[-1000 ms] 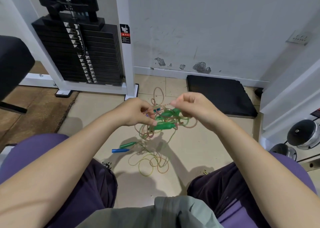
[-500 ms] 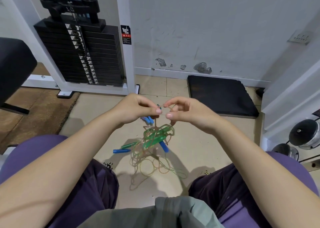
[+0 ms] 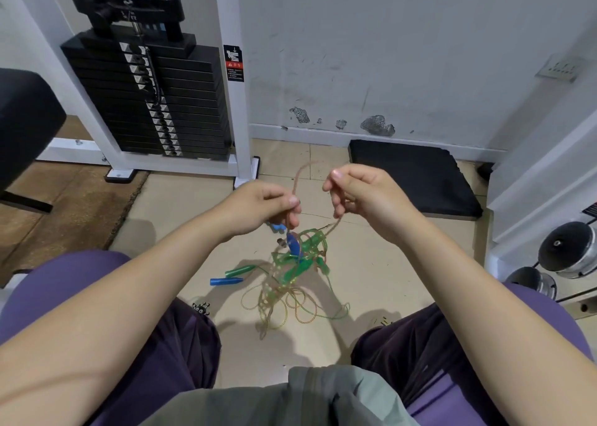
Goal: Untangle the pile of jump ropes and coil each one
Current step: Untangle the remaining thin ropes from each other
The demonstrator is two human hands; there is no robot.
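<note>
So the tangle of jump ropes [image 3: 292, 264] hangs in mid-air between the person's knees, a messy knot of green and orange-ish cord with green handles and a blue handle [image 3: 293, 242] caught in it, and its lower loops [image 3: 284, 306] trail down onto the tiled floor [image 3: 181, 205]. It sits just below and between both hands, which are held close together above it. The left hand [image 3: 261, 207] has its fingers curled and pinches an orange cord [image 3: 298, 175] that arcs up above the knuckles, with more blue handles poking out right under the fingers. The right hand [image 3: 361, 196] is curled too and pinches another stretch of cord that runs down from its fingers into the top of the knot. Off to the left on the floor lie a loose green handle [image 3: 240, 269] and a loose blue handle [image 3: 226, 280] side by side, cords leading back toward the pile. Further out, a black weight stack [image 3: 151, 102] in a white frame stands at upper left, a black mat [image 3: 413, 176] lies against the scuffed wall [image 3: 387, 53], and some dumbbells [image 3: 565, 251] sit at the right edge.
</note>
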